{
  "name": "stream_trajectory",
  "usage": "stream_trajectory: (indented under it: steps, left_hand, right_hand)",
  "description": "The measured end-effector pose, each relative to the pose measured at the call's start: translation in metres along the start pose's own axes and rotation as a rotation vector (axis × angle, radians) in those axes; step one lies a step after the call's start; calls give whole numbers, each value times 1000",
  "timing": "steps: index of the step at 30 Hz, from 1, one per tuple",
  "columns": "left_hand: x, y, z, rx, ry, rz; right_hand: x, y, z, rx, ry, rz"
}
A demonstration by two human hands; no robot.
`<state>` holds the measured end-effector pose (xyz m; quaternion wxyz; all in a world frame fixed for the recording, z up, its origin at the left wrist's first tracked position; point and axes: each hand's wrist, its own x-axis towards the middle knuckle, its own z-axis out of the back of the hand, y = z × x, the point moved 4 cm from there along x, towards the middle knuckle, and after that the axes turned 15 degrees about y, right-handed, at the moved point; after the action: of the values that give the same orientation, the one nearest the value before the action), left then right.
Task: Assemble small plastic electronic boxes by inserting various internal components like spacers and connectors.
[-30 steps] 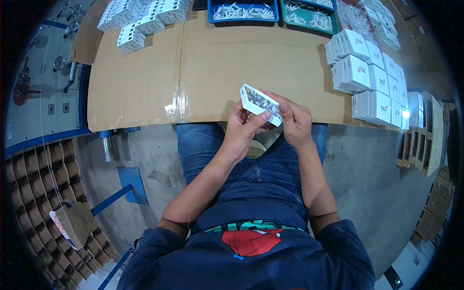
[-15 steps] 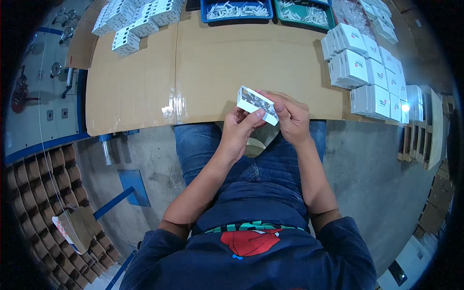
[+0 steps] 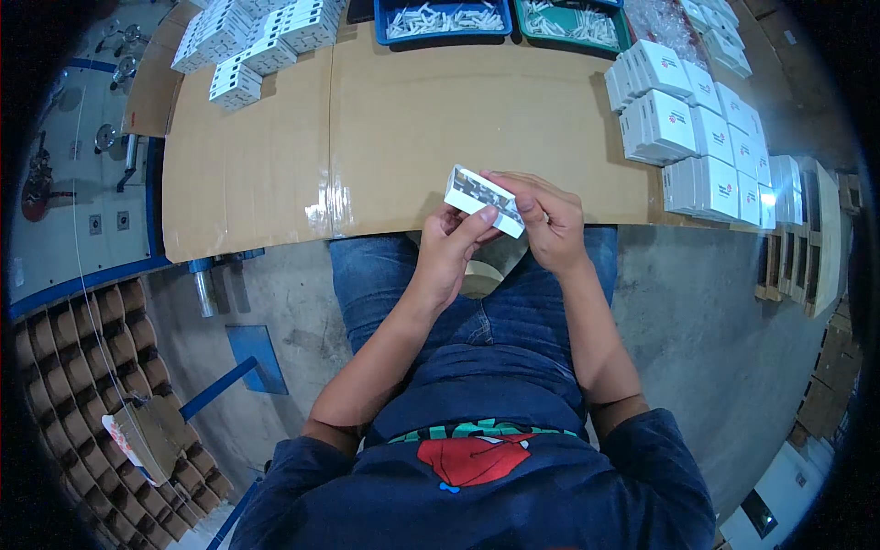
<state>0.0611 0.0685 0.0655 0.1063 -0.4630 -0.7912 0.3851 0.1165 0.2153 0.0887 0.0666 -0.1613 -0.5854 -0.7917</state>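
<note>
Between my two hands, just over the near edge of the table, is a small white box (image 3: 484,200) with a grey patterned face, tilted down to the right. My left hand (image 3: 449,246) grips its lower left side, the thumb lying along the front and the fingers behind it. My right hand (image 3: 550,218) is closed on its right end, thumb in front. The box hides some fingertips of both hands. Whether the box has an opened flap I cannot tell.
Stacked white boxes (image 3: 706,137) stand at the table's right, more white boxes (image 3: 266,41) at the far left. A blue tray (image 3: 443,39) and a green tray (image 3: 576,46) with small white parts sit at the back. Cardboard (image 3: 247,165) covers the table. Left of me lies a cardboard grid (image 3: 92,367).
The box and both hands have shifted very slightly to the left, and its patterned face is turned a little more into view. The grip of both hands looks the same.
</note>
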Motion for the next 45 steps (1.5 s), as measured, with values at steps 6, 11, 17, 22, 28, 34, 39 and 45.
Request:
stream_trajectory:
  steps: [6,11,17,22,28,34,39,45]
  left_hand:
    - [0,4,7,48,30,55]
    - [4,-1,6,334,188,-1]
    - [4,-2,10,458,259,-45]
    - [3,-1,16,669,288,-67]
    - [-2,-16,4,970,369,-116]
    - [-1,-12,3,885,320,-164]
    - [-3,-13,6,914,308,-213]
    - [-4,-7,2,670,260,-172]
  right_hand:
    - [4,5,5,38,86,9]
    - [-1,-2,0,210,30,-77]
    - [-1,-8,-5,240,28,-155]
    - [-5,-17,-16,575,-23,-288]
    - [-6,-19,-16,618,146,-334]
    - [-1,-21,-11,544,129,-196]
    - [-1,-13,-11,464,89,-262]
    - [0,2,-25,463,36,-213]
